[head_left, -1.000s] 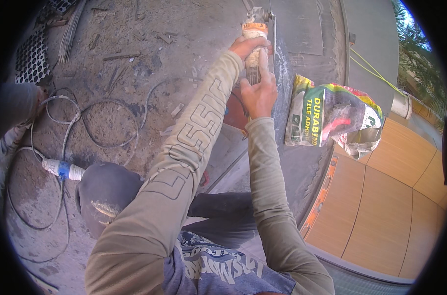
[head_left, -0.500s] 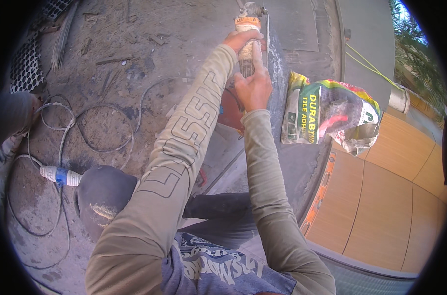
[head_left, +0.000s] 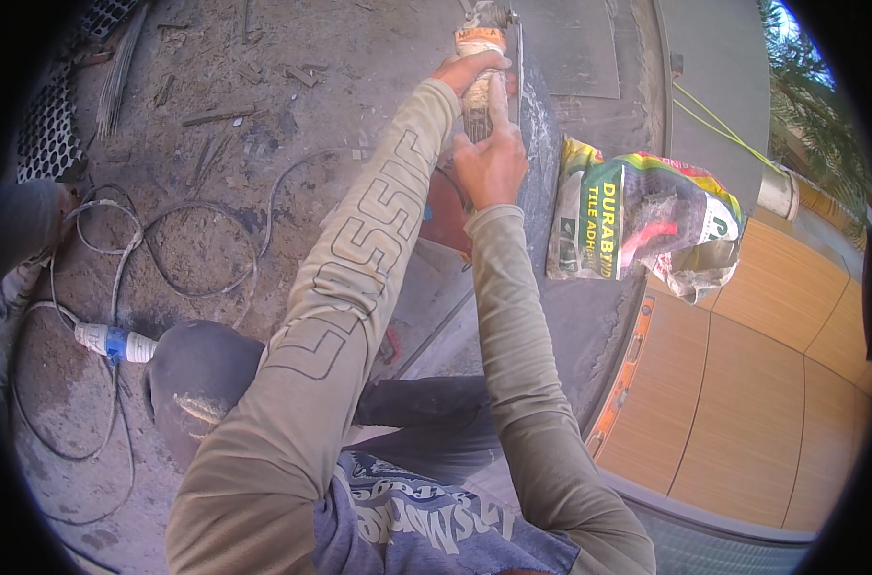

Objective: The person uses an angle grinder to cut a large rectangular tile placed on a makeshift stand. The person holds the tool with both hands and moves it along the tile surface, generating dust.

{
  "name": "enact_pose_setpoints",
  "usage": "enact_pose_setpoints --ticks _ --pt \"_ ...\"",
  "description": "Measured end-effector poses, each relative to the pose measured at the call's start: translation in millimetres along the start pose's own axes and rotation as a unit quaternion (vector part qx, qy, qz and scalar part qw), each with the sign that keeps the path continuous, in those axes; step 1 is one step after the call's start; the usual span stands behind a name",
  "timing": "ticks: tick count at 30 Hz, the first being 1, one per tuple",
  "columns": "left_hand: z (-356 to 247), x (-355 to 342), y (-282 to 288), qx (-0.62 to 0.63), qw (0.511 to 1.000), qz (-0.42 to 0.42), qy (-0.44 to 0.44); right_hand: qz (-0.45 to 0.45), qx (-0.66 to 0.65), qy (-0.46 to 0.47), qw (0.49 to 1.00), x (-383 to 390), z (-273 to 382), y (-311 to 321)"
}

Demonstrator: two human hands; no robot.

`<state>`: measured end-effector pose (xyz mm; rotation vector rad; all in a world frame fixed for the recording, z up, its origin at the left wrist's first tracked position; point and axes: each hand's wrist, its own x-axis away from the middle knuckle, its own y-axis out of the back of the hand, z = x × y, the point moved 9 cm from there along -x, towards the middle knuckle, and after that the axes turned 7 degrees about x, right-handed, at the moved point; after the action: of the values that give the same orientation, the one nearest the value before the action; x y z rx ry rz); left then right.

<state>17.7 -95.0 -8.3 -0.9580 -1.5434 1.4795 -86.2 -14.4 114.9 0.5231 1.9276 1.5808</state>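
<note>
Far ahead of me, at the top of the view, I hold an angle grinder [head_left: 478, 117] lengthwise, its metal head pointing away. My left hand [head_left: 472, 72] wraps around the body just behind an orange band. Closer to me, my right hand [head_left: 493, 165] is closed on the rear part, with its index finger stretched along the casing. A thin disc edge shows on the right side of the head, beside a dusty grey slab edge [head_left: 543, 120]. Most of the disc and the point of contact are hidden.
A crumpled printed sack [head_left: 637, 225] lies right of my hands. Farther right are an orange spirit level [head_left: 628, 374] and wood-look panels [head_left: 752, 383]. Looped cable [head_left: 134, 230] and a blue-and-white connector [head_left: 117, 342] lie on the dusty ground at left, near another person's limb [head_left: 34, 225].
Both hands and the grinder have shifted very slightly left and toward me. The grip has not changed.
</note>
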Motion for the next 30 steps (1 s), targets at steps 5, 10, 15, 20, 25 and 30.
enact_pose_setpoints --ticks 5,10,15,20,25,30 --pt "2 6 -1 -0.002 1.000 -0.002 -0.005 -0.015 0.002 0.016 1.000 5 0 2" --pt "2 15 -2 -0.010 1.000 0.006 -0.017 -0.021 -0.011 0.023 0.999 11 -2 5" --pt "6 19 -4 0.016 1.000 -0.001 -0.012 -0.016 -0.013 0.022 1.000 17 -3 9" --pt "8 25 -3 -0.010 1.000 -0.007 -0.013 -0.023 -0.023 0.021 0.999 24 -3 12" --pt "5 28 -6 0.012 1.000 0.004 -0.018 -0.018 -0.034 0.019 0.999 25 -3 12" --pt "9 21 -6 -0.001 1.000 0.009 -0.008 -0.029 -0.023 0.020 0.999 22 -3 12"
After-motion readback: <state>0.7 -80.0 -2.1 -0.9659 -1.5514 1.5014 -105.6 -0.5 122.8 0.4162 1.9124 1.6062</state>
